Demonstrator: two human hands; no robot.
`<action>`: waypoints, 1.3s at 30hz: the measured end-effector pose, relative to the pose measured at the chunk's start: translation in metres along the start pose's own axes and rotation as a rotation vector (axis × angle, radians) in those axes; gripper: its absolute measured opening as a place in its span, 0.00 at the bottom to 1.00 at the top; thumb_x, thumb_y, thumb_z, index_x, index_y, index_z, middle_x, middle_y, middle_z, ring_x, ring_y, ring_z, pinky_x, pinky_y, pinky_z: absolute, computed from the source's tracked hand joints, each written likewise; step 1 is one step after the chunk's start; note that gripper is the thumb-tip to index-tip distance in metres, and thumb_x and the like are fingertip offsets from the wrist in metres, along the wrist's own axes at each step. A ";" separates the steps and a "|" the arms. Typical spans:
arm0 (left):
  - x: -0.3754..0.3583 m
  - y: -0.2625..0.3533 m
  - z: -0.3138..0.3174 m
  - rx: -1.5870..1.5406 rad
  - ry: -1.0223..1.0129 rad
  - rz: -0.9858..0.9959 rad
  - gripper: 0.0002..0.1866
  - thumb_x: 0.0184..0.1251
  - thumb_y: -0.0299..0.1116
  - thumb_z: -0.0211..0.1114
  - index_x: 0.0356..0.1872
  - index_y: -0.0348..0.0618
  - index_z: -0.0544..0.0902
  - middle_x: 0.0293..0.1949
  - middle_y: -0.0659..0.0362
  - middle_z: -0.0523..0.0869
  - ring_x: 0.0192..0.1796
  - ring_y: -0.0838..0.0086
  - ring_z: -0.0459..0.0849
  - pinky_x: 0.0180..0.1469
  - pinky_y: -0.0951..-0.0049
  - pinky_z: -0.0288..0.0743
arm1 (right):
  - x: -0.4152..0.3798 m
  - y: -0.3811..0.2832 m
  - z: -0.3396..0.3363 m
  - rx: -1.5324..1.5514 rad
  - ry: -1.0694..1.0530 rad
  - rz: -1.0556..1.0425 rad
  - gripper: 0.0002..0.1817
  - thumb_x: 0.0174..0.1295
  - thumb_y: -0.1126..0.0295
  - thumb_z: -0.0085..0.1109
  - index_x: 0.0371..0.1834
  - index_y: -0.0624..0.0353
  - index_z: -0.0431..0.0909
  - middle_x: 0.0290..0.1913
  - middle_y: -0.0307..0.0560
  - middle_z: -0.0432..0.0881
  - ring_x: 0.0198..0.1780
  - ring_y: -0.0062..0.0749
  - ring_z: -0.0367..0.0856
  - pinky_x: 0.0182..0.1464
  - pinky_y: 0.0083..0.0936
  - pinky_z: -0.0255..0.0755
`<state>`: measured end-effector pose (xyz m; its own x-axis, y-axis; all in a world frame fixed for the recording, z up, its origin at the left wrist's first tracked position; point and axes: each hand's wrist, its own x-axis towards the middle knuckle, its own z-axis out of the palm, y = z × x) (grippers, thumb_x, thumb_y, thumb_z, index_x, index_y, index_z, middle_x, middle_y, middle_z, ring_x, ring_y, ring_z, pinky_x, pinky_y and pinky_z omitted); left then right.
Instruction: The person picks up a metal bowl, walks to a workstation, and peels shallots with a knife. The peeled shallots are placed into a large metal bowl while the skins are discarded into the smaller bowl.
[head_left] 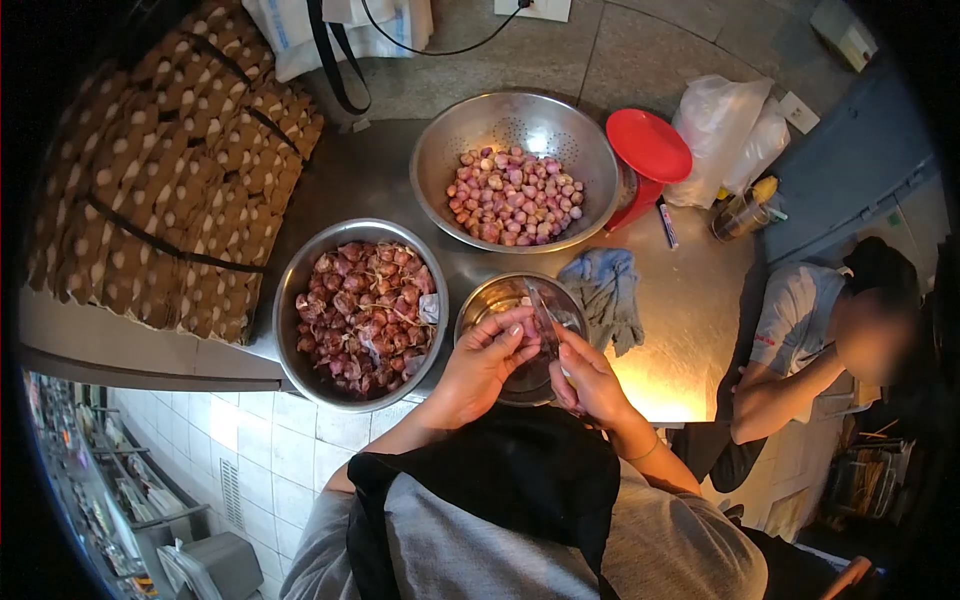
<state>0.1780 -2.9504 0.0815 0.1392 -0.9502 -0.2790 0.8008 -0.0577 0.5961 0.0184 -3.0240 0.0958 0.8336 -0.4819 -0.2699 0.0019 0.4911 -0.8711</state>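
My left hand [484, 366] is closed around a small pinkish shallot [530, 326], pinched at the fingertips and partly hidden. In my right hand [592, 384] is a knife [543, 318], its blade pointing up and lying against the shallot. Both hands are over a small metal bowl [477, 297], whose contents are mostly hidden. To the left, a steel bowl [283, 318] holds unpeeled reddish shallots [352, 290] with dry skins and roots. Behind my hands stands a perforated steel colander [428, 165] with peeled pink shallots [515, 197] in it.
A crumpled blue-grey cloth [607, 298] lies right of the small bowl. Behind it are a red kitchen scale [648, 146], plastic bags [722, 135] and a container [742, 214]. Stacked egg trays [165, 170] fill the left. Another person [800, 330] sits at the right.
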 end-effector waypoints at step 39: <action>0.011 0.040 -0.009 0.198 -0.033 0.015 0.18 0.65 0.27 0.54 0.57 0.44 0.67 0.52 0.53 0.75 0.48 0.73 0.78 0.50 0.77 0.72 | 0.005 0.010 -0.005 -0.190 0.105 -0.191 0.24 0.70 0.64 0.37 0.67 0.56 0.54 0.16 0.32 0.61 0.16 0.14 0.59 0.19 0.11 0.57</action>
<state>0.2168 -2.9603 0.0958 0.1286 -0.9608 -0.2457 0.6683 -0.0991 0.7373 0.0194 -3.0253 0.0841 0.7660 -0.6304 -0.1259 0.0417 0.2442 -0.9688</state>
